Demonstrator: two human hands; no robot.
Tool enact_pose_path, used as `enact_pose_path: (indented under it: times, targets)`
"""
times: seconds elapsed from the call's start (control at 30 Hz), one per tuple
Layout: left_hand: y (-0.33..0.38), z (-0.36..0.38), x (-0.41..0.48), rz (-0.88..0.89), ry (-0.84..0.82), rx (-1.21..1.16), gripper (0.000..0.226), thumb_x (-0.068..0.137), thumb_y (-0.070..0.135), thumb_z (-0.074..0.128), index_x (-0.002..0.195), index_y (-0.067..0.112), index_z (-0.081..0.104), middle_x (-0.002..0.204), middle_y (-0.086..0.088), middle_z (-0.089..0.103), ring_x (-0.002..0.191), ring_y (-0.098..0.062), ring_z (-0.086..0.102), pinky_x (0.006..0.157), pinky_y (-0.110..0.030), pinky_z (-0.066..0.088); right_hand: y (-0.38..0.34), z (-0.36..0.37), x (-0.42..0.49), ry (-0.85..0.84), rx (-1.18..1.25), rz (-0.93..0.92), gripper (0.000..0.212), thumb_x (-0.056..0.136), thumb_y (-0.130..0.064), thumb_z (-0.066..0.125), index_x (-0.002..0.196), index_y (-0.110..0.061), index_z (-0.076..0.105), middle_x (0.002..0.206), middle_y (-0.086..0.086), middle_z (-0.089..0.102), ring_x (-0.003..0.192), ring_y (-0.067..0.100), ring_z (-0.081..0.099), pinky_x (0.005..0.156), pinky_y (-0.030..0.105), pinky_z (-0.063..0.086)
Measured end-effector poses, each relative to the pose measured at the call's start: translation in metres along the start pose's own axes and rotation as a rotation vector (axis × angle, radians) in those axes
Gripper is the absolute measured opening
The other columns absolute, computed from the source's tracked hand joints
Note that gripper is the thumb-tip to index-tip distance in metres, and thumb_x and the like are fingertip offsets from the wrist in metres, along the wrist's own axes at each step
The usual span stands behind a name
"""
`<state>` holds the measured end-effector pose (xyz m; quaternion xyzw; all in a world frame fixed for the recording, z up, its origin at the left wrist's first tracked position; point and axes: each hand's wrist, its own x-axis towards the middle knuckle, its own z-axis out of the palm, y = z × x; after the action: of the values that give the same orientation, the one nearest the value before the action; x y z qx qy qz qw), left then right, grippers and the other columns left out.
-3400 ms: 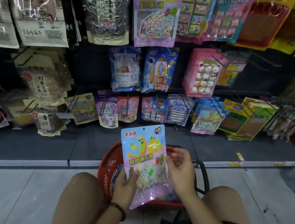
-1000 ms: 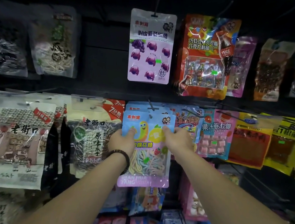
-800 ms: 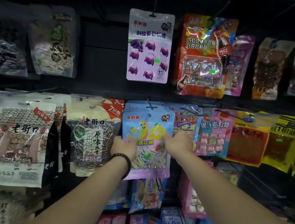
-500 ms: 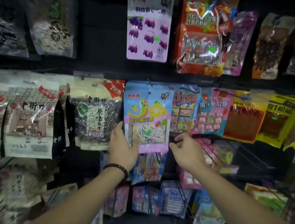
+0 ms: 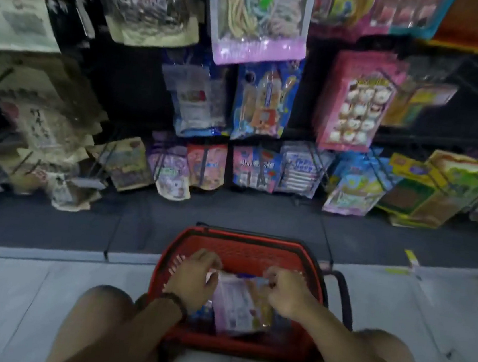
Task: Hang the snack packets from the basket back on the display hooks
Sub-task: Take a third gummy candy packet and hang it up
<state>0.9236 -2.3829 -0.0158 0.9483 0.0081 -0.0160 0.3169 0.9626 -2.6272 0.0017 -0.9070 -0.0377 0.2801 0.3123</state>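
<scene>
One head camera (wide-angle) looks steeply down and forward. The basket [image 5: 247, 251] sits close below, between the knees [image 5: 104, 302]; the rack [image 5: 123, 87] fills the top.

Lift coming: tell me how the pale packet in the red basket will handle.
Probably floppy: the pale packet looks like a flat film pouch. Likely light, being thin. Left hand and right hand at its top corners should limit sagging.

Floor [image 5: 11, 289]: pale tiles with thin dark joints.
Shelf base [image 5: 48, 218]: dark grey ledge between the tiles and the racks.
Yellow tag [image 5: 410, 257]: on the ledge's front edge, right side.
Pink pack [image 5: 356, 105]: hangs right of centre, rows of round white sweets printed on it.
Blue pack [image 5: 263, 100]: hangs to its left, print blurred.
Yellow-green packs [image 5: 439, 191]: lean low on the right.
</scene>
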Motion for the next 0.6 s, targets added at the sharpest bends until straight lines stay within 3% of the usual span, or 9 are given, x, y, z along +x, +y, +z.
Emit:
enact_pose_path:
  times: [0.07, 0.17, 0.23, 0.27, 0.33, 0.37, 0.47, 0.53, 0.6]
  targets:
    - [-0.020, 0.029, -0.004, -0.158, -0.111, -0.013, 0.019, 0.084, 0.010, 0.071, 0.100, 0.018, 0.068, 0.104, -0.004, 0.068, 0.092, -0.023, 0.065, 0.086, -0.031, 0.051, 0.016, 0.020, 0.001, -0.054, 0.018, 0.058, 0.022, 0.090, -0.042, 0.066, 0.092, -0.020, 0.067, 0.085, -0.003, 0.072, 0.074, 0.011, 0.070, 0.073, 0.028, 0.060]
    - [-0.054, 0.081, -0.003, -0.489, -0.290, -0.056, 0.014, 0.081, 0.025, 0.075, 0.088, 0.018, 0.065, 0.105, -0.010, 0.072, 0.101, -0.029, 0.067, 0.085, -0.028, 0.049, 0.037, 0.038, 0.008, -0.078, 0.004, 0.128, 0.021, 0.095, -0.040, 0.072, 0.100, -0.020, 0.071, 0.094, 0.001, 0.073, 0.089, 0.019, 0.070, 0.075, 0.028, 0.053]
    - [-0.080, 0.118, -0.003, -0.664, -0.304, -0.128, 0.026, 0.066, 0.039, 0.071, 0.077, 0.017, 0.064, 0.099, -0.008, 0.075, 0.098, -0.030, 0.071, 0.089, -0.031, 0.055, 0.051, 0.048, 0.012, -0.047, 0.037, 0.167, 0.024, 0.097, -0.040, 0.071, 0.108, -0.019, 0.076, 0.104, 0.002, 0.078, 0.098, 0.019, 0.071, 0.082, 0.028, 0.055]
    - [-0.082, 0.127, -0.002, -0.715, -0.293, -0.151, 0.031, 0.061, 0.039, 0.070, 0.079, 0.015, 0.067, 0.098, -0.009, 0.076, 0.098, -0.032, 0.073, 0.093, -0.037, 0.057, 0.057, 0.053, 0.015, -0.044, 0.054, 0.189, 0.024, 0.099, -0.038, 0.070, 0.113, -0.021, 0.077, 0.107, -0.002, 0.079, 0.098, 0.014, 0.070, 0.079, 0.022, 0.053]
    - [-0.049, 0.117, 0.000, -0.754, -0.314, -0.172, 0.029, 0.077, 0.027, 0.072, 0.102, 0.012, 0.073, 0.116, -0.014, 0.075, 0.114, -0.035, 0.069, 0.102, -0.037, 0.052, 0.061, 0.059, 0.021, -0.081, 0.068, 0.213, 0.025, 0.101, -0.035, 0.068, 0.122, -0.024, 0.076, 0.103, -0.011, 0.075, 0.097, 0.006, 0.065, 0.067, 0.006, 0.045]
    - [-0.036, 0.112, 0.003, -0.750, -0.336, -0.120, 0.033, 0.089, 0.023, 0.067, 0.119, 0.010, 0.071, 0.129, -0.014, 0.069, 0.125, -0.033, 0.063, 0.107, -0.033, 0.046, 0.062, 0.062, 0.027, -0.100, 0.069, 0.211, 0.025, 0.100, -0.036, 0.068, 0.121, -0.024, 0.075, 0.104, -0.011, 0.075, 0.099, 0.009, 0.067, 0.070, 0.006, 0.046]
    - [-0.031, 0.113, 0.023, -0.799, -0.433, -0.056, 0.076, 0.094, 0.051, 0.053, 0.158, 0.012, 0.038, 0.162, -0.012, 0.039, 0.151, -0.033, 0.036, 0.123, -0.039, 0.029, 0.060, 0.069, 0.044, -0.138, 0.070, 0.238, 0.035, 0.093, -0.050, 0.065, 0.114, -0.024, 0.075, 0.110, -0.001, 0.079, 0.105, 0.021, 0.073, 0.089, 0.028, 0.056]
    - [-0.037, 0.126, 0.034, -0.817, -0.552, -0.073, 0.108, 0.083, 0.074, 0.056, 0.166, 0.017, 0.015, 0.171, -0.013, 0.017, 0.157, -0.032, 0.020, 0.127, -0.041, 0.019, 0.063, 0.070, 0.052, -0.129, 0.094, 0.258, 0.048, 0.082, -0.060, 0.059, 0.109, -0.025, 0.075, 0.107, -0.001, 0.080, 0.102, 0.021, 0.074, 0.090, 0.032, 0.058]
    - [-0.051, 0.147, 0.041, -0.884, -0.563, -0.207, 0.114, 0.080, 0.072, 0.065, 0.166, 0.017, 0.012, 0.171, -0.015, 0.017, 0.156, -0.031, 0.023, 0.126, -0.037, 0.023, 0.065, 0.072, 0.054, -0.146, 0.096, 0.256, 0.057, 0.078, -0.062, 0.055, 0.118, -0.026, 0.073, 0.112, -0.002, 0.079, 0.107, 0.022, 0.074, 0.093, 0.033, 0.058]
